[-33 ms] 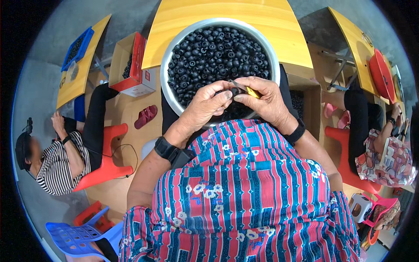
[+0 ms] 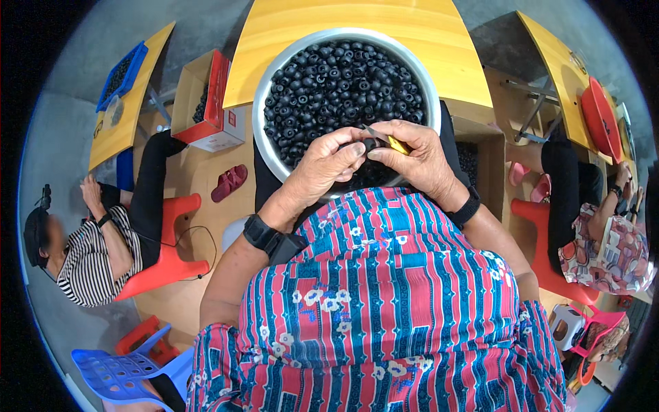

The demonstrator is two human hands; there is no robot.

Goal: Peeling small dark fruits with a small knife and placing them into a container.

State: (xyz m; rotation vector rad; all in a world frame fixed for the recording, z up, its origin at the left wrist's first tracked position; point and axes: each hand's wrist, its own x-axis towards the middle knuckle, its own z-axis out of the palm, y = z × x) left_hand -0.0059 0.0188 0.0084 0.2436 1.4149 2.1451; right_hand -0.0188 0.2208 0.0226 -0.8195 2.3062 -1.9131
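Observation:
A wide metal basin [image 2: 259, 110] in front of me holds many small, round, black pieces [image 2: 343, 79]. Several of them show a ring-like opening, and their exact kind is unclear. Over the basin's near side, my left hand [image 2: 333, 161] pinches a round black piece [image 2: 370, 144] between thumb and fingers. My right hand [image 2: 415, 151] is closed around a small knife with a yellow handle [image 2: 398, 145]. Its short grey blade [image 2: 375, 133] points left and lies against or just above that piece. Fingers partly cover the piece, so where the blade meets it is hidden.
A yellow table [image 2: 357, 15] stands beyond the basin. At left are a red-and-white carton [image 2: 218, 130], a pink slipper [image 2: 229, 183] and a seated person [image 2: 103, 254]. An open carton [image 2: 491, 161] sits right of my legs. Another person [image 2: 604, 240] sits far right near a red basin [image 2: 600, 118].

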